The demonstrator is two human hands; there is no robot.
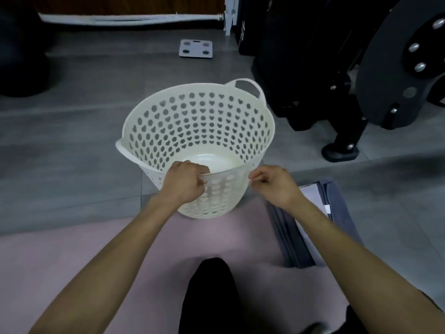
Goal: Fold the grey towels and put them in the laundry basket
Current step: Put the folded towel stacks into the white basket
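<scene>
A cream plastic laundry basket [252, 114] with heart-shaped holes stands on the floor at the far edge of a pink mat, tipped toward me, and nothing lies inside it. My left hand [185, 182] grips its near rim, thumb inside and fingers curled over the outside. My right hand [272, 184] is at the same rim a little to the right, its fingers curled, the fingertips at the rim's edge. Grey towels [293, 239] lie in a flat folded stack on the mat's right side, partly hidden under my right forearm.
The pink mat [120, 256] covers the near floor, with my dark-trousered leg [209, 297] in the middle. Black exercise equipment [349, 80] stands at the right, close to the basket. A white bathroom scale [195, 48] lies farther back on the grey floor.
</scene>
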